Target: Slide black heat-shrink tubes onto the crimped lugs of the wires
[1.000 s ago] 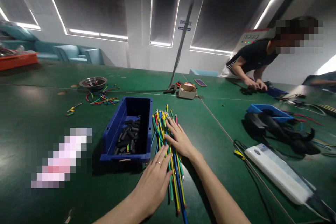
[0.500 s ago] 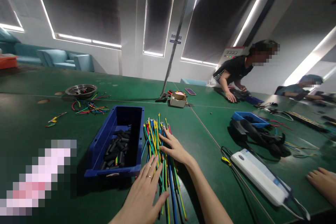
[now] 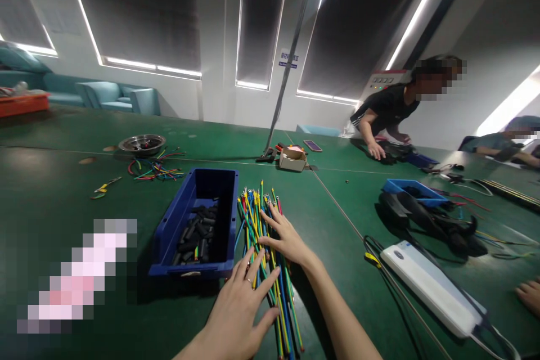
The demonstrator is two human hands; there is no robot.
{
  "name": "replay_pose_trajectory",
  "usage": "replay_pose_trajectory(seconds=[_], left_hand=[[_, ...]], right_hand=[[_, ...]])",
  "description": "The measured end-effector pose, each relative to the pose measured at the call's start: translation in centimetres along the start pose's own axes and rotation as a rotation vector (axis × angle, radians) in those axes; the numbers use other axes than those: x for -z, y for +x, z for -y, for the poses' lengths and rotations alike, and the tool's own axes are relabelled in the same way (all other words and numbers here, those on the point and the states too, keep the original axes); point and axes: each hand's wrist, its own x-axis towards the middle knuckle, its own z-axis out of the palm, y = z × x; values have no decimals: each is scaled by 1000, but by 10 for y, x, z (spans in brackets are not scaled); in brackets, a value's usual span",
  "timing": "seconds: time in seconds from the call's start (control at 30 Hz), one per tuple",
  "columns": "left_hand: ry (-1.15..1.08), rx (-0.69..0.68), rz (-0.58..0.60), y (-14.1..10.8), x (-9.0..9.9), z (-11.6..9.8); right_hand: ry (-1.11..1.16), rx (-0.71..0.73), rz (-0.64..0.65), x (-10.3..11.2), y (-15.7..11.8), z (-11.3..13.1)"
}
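Note:
A bundle of cut wires (image 3: 283,292), yellow, green, blue and some red, lies lengthwise on the green table in front of me. Small metal ends show at its far tips. My left hand (image 3: 242,298), with a ring on one finger, rests across the near left part of the bundle, its fingers spread. Farther up, on the right side, my right hand (image 3: 284,236) lies over the wires with fingers outstretched. Just left of the bundle stands a blue bin (image 3: 159,236) holding many short black sleeves (image 3: 200,230).
Behind are a metal bowl (image 3: 142,144), loose wires (image 3: 154,169), yellow-handled pliers (image 3: 101,188) and a small cardboard box (image 3: 292,160). To the right lie a white power strip (image 3: 430,287), a black strap (image 3: 430,219) and a blue tray (image 3: 415,192). A co-worker (image 3: 386,109) leans over the far side.
The view has shifted slightly, so the scene sits a little farther right. Both hands stay on the wires; my left hand's fingers are spread a bit wider.

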Motion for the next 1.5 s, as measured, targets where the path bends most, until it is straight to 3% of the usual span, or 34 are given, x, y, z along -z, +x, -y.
replay_pose_trajectory(seconds=[0.53,0.77,1.5], left_hand=[[-58,62,-44,0,5,-4],[-77,66,7,1,11,-6],[21,5,-13,0,-5,-3]], right_hand=[[53,2,-11,-1,-1,-13],[29,11,-34,-7,1,-18],[-18,-33,-36,-7,3,-7]])
